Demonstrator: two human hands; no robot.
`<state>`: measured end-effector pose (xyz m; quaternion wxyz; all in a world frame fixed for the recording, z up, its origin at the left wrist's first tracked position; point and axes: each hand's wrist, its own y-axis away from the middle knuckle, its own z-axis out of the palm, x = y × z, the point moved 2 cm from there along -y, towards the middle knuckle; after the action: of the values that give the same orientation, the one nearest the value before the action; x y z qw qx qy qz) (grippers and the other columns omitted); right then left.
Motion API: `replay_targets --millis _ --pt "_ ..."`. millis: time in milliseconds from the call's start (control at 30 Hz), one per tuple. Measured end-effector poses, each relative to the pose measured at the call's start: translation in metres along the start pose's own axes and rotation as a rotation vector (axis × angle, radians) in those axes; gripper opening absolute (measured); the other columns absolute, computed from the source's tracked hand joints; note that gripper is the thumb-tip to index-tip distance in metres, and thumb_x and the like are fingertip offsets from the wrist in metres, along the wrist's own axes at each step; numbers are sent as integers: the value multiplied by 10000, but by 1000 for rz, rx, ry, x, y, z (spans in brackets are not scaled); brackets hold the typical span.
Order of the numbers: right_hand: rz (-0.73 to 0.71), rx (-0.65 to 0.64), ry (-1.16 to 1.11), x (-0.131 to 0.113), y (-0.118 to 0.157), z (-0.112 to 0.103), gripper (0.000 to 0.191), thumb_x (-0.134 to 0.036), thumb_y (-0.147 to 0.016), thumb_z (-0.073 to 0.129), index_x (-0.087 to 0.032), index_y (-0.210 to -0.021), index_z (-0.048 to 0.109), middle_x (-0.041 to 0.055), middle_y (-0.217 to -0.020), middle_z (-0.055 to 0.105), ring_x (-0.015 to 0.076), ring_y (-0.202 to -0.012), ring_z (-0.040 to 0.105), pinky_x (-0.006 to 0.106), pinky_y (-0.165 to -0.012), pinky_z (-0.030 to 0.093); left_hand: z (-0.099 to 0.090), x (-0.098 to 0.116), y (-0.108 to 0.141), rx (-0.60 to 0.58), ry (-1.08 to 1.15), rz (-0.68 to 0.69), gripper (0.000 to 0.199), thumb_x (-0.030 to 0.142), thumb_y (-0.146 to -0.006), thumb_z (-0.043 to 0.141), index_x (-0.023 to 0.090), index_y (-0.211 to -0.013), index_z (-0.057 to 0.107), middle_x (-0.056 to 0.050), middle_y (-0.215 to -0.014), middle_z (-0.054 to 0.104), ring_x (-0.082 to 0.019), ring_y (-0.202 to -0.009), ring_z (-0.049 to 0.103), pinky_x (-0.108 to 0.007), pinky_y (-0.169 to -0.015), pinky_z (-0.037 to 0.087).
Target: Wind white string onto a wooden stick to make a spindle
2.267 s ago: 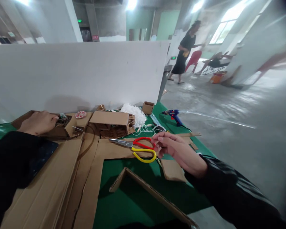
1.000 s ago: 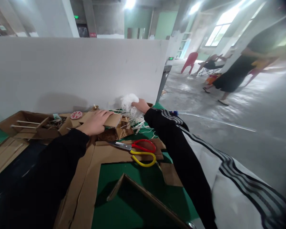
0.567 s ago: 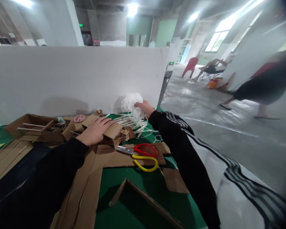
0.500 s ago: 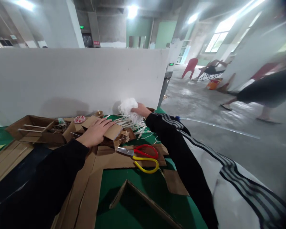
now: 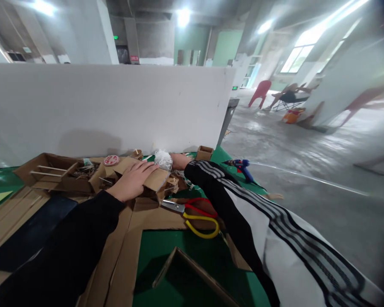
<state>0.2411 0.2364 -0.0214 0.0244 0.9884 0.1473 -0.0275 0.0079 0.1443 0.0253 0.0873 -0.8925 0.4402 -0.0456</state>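
My left hand [image 5: 135, 180] lies flat with its fingers stretched over a cardboard box [image 5: 156, 179] among other cardboard pieces. Just right of its fingertips, my right hand [image 5: 180, 161] is at a bundle of white stringy material [image 5: 163, 160], low beside the white partition; its fingers are mostly hidden behind the bundle. Scissors with one red and one yellow handle [image 5: 202, 217] rest on cardboard in front of the hands, their blades pointing left.
Left of the hands stands an open cardboard box [image 5: 51, 171] with sticks, near a red-and-white round item [image 5: 111, 160]. A blue glue gun [image 5: 243, 168] lies at the right edge. The white partition [image 5: 115, 106] rises behind. A bent cardboard strip [image 5: 198, 273] stands in front.
My right hand has moved left and down with the white bundle, closer to my left hand. The glue gun and a small box behind my right arm now show. The walking person has left the view.
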Motion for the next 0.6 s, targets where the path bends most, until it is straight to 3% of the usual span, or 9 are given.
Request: replay_targets --millis 333,467,600 --pt "-24 22 13 4 0 -5 292 -308 -942 571 -178 -1204 575 90 -1223 592 218 -1026 618 417 -857 535 -1 1 -1 -5 2 -12 848 2 -631 493 210 -1440 345 -102 -1490 411 -308 -1389 310 -513 -1131 260" --pt "0 126 -116 2 2 -11 308 -310 -939 574 -165 -1212 569 95 -1222 592 223 -1025 618 427 -856 535 0 1 -1 -1 -8 -24 865 0 -623 491 221 -1445 337 -80 -1488 420 -293 -1390 310 -493 -1131 265" --pt "62 280 -338 10 9 -36 321 -311 -935 581 -161 -1218 564 93 -1226 589 232 -1035 616 434 -858 534 2 2 -1 13 -15 -50 839 4 -643 487 221 -1441 347 -78 -1504 406 -290 -1394 307 -489 -1121 276"
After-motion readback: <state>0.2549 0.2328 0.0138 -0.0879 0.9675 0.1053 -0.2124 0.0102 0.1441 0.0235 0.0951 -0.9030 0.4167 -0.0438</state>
